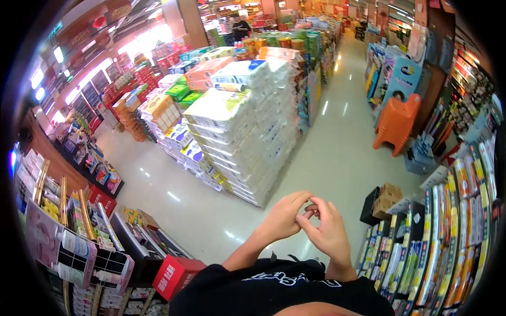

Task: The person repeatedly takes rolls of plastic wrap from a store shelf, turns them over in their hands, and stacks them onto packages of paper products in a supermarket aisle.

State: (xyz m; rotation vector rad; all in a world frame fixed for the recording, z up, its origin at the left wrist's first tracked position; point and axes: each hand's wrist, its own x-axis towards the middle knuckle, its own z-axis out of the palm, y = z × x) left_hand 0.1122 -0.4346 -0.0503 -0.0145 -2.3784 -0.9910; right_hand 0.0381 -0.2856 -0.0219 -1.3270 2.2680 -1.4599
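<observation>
My left hand [286, 217] and my right hand [328, 227] meet in front of my black shirt [274, 289], above the floor. Their fingertips touch, with the fingers bent and drawn together. A small gap shows between the right thumb and forefinger. Some fingertips are tucked behind the others, so I cannot see whether anything small is pinched there. Just beyond the hands stands a tall stack of white plastic-wrapped paper packs [247, 137].
Shelves of packaged goods [437, 237] run along my right side. An orange stool stack [395, 124] stands farther up the aisle, with cardboard boxes [387, 200] nearer. To my left are a red box [176, 274] and a display rack [68, 242]. A person [241, 29] is far back.
</observation>
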